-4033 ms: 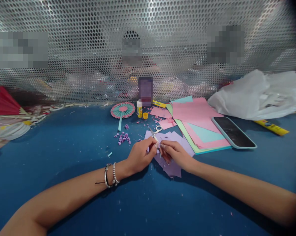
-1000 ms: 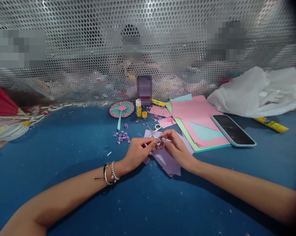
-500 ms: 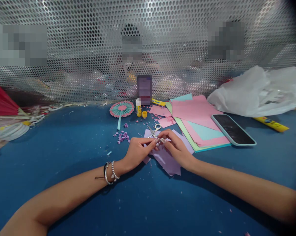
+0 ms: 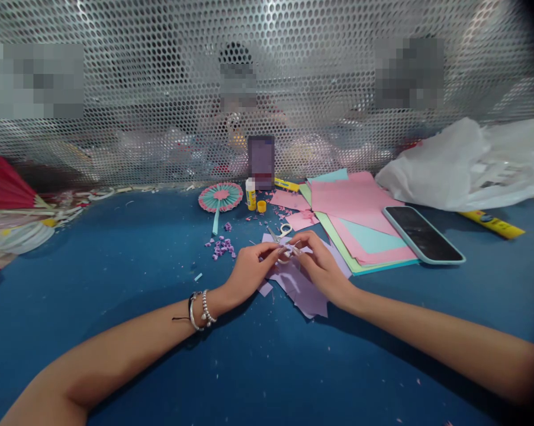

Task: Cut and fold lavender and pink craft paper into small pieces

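Note:
My left hand (image 4: 249, 271) and my right hand (image 4: 321, 266) meet fingertip to fingertip over a pile of lilac paper pieces (image 4: 300, 287) on the blue table (image 4: 116, 278). Both pinch a tiny piece of paper (image 4: 289, 250) between them; it is too small to make out its shape. My left wrist wears bracelets (image 4: 199, 310). Small scissors (image 4: 279, 233) lie just beyond my fingers. A heap of small purple paper bits (image 4: 221, 246) lies to the left of my hands.
Pink, teal and green paper sheets (image 4: 356, 219) lie at right with a phone (image 4: 422, 234) on them. A glue bottle (image 4: 250, 194), its yellow cap (image 4: 261, 206) and a paper fan (image 4: 221, 199) stand behind. A white plastic bag (image 4: 466, 165) sits far right. Perforated metal screen (image 4: 160, 89) closes the back.
Over four seconds my hands rose from pressing on the lilac paper and shifted slightly away from me; in the last second the fingertips kept working the tiny piece with little movement.

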Action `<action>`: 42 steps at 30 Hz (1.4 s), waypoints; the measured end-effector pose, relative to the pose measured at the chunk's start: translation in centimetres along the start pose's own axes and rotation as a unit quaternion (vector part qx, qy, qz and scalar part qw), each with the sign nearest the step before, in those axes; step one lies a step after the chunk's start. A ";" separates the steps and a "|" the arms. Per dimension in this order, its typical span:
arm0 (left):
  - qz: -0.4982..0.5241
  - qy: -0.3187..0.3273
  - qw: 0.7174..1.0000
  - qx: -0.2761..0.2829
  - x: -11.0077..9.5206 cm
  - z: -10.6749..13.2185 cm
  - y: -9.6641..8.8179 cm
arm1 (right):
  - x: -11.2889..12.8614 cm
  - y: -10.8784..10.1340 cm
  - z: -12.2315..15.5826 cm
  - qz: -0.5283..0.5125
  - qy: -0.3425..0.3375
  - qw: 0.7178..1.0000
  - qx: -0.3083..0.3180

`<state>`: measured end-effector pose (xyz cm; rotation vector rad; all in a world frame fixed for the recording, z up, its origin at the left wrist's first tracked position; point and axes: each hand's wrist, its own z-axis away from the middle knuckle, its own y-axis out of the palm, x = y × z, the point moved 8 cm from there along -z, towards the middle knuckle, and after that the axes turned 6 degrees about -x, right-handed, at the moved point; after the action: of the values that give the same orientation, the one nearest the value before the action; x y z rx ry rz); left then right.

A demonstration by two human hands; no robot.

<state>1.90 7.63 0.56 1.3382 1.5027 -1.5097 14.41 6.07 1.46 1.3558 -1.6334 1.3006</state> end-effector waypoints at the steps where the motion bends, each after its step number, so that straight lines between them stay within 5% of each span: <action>1: 0.003 -0.003 1.000 0.002 0.1 0.0 0.1 | 0.0 0.0 0.0 0.002 -0.004 1.000 -0.004; 13: -0.011 0.041 0.999 0.028 -0.4 0.5 0.5 | 0.0 -0.1 -0.1 0.029 -0.020 0.999 -0.012; 23: -0.003 0.008 1.000 -0.010 0.3 -0.1 -0.3 | 1.6 -0.2 0.2 0.080 -0.099 0.992 -0.014; 42: -0.023 0.021 1.000 0.000 0.3 0.0 -0.1 | 1.4 0.1 0.3 0.088 -0.095 0.992 -0.003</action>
<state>1.76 7.69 0.33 1.3510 1.5702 -1.5194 14.00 5.35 2.64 1.3921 -1.9227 1.2970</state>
